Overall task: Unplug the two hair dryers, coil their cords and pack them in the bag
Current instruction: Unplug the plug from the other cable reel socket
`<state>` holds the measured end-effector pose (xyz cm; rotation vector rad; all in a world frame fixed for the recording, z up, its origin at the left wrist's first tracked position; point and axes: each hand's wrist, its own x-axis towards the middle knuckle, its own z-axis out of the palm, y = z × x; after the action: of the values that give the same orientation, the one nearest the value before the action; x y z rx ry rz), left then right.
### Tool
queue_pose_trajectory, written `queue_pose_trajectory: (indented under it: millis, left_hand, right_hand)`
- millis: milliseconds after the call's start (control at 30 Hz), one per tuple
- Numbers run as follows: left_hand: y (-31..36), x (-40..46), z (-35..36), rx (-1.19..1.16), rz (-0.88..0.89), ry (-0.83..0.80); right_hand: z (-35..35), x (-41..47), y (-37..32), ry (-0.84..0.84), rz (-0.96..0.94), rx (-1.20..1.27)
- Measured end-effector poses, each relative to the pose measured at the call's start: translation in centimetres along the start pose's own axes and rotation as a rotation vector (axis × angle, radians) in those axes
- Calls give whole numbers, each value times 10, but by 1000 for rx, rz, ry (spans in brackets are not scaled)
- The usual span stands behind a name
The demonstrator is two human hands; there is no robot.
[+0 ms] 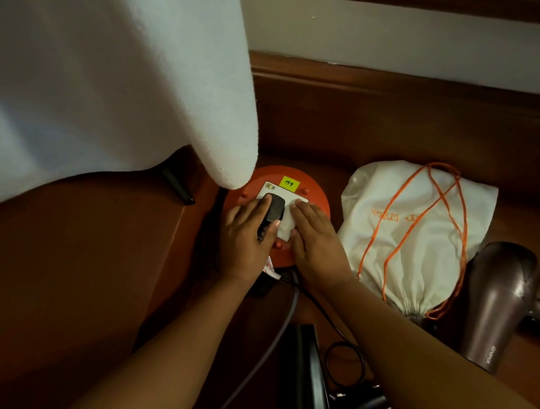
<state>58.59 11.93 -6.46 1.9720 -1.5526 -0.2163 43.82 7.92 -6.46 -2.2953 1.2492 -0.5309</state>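
Gripping a black plug (273,208) seated in the white socket plate (284,231) of a round orange extension reel (318,198): the left hand (246,235), thumb and fingers curling around the plug's sides. Pressing flat on the socket plate just right of the plug: the right hand (316,240), fingers straight, holding nothing. Sticking to the reel's far side, a yellow label (289,183) reading "M9". Trailing from under the hands toward the near edge of the wooden floor (387,133), a grey cord (275,339) and a thinner black cord (343,364) looping once. Lying at the near edge, between the forearms, a black hair dryer (308,387), partly cut off by the frame. Lying right of the reel, near the right hand, a cream drawstring bag (417,231) with an orange drawstring (454,225) straggling across it, mouth gathered toward the near side. Resting just beyond the bag toward the right edge, a brown hair dryer (494,304), touching or nearly touching the bag. Hanging over the upper left, a white curtain (103,61), its lower tip reaching the reel's far left rim. Running along the far side, a wooden skirting board (410,85) below a pale wall (415,42).
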Motion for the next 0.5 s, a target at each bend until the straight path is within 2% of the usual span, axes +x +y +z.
queue_pose_trajectory:
  millis: [500]
  left_hand:
    - [0,0,1,-4,4,0]
  right_hand:
    - [-1,2,0,-7,-33,-65]
